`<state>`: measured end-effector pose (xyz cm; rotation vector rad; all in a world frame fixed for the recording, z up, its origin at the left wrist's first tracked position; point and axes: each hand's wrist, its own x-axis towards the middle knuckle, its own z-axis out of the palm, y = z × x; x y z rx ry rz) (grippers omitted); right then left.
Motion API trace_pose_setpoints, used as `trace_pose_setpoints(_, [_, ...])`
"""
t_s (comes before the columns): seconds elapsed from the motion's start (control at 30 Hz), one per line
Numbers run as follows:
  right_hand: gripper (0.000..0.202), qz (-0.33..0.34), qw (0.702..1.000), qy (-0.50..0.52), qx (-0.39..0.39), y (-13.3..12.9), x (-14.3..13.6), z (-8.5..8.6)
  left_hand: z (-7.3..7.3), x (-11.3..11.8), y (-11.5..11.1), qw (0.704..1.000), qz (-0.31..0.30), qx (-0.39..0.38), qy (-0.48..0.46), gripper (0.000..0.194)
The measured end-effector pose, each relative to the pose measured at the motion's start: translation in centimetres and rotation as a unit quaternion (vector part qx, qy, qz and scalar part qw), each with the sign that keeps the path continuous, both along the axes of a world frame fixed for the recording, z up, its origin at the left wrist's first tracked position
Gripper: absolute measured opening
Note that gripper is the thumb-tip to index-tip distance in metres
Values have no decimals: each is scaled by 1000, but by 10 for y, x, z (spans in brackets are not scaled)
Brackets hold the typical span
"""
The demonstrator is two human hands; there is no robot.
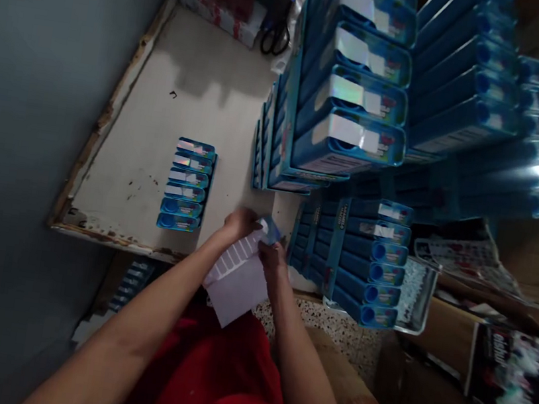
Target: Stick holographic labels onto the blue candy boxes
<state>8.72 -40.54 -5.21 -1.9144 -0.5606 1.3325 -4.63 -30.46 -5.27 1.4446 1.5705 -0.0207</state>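
Note:
Close to my body, over the table's front edge, I hold a white sheet (pixel 240 285) with a row of pale label-like strips near its upper part. My left hand (pixel 241 223) is closed at the sheet's upper left edge, fingertips partly hidden. On its upper right edge, my right hand (pixel 270 256) pinches the sheet. A small shiny blue piece (pixel 271 230) shows between the hands; I cannot make out what it is. Left of my hands, a short row of blue packs (pixel 185 185) lies on the table; several carry white strips across their ends.
Tall stacks of banded blue packs (pixel 354 100) rise at the right, with another bundle (pixel 366 262) beside a metal tray (pixel 428 304). The white table (pixel 152 139) has a worn wooden rim. Scissors (pixel 275 37) lie at the back; cardboard boxes (pixel 453 321) stand right.

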Motion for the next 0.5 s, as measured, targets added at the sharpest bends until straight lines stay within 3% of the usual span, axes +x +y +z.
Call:
trace_pose_setpoints(0.07, [37,20,998,-55,16,-8,11,7,-3,-3,-13,1000,10,1,-13,13])
trace_pose_setpoints(0.13, [36,105,971,-199,85,-13,21,18,-2,-5,-24,999,26,10,-30,18])
trace_pose_setpoints(0.17, [35,175,934,-281,131,-12,25,24,-2,-5,-28,998,33,17,-42,19])
trace_pose_setpoints(0.23, [36,329,827,-404,209,-4,31,30,-1,-4,-30,996,43,30,-73,20])
trace_pose_setpoints(0.33, [42,472,711,-466,236,17,34,29,0,-2,-28,990,52,43,-122,22])
trace_pose_setpoints(0.4, [42,519,668,-483,225,28,35,23,0,-2,-25,986,58,44,-150,24])
trace_pose_setpoints(0.5, [46,552,636,-487,231,30,41,13,-1,-4,-26,981,67,35,-177,24])
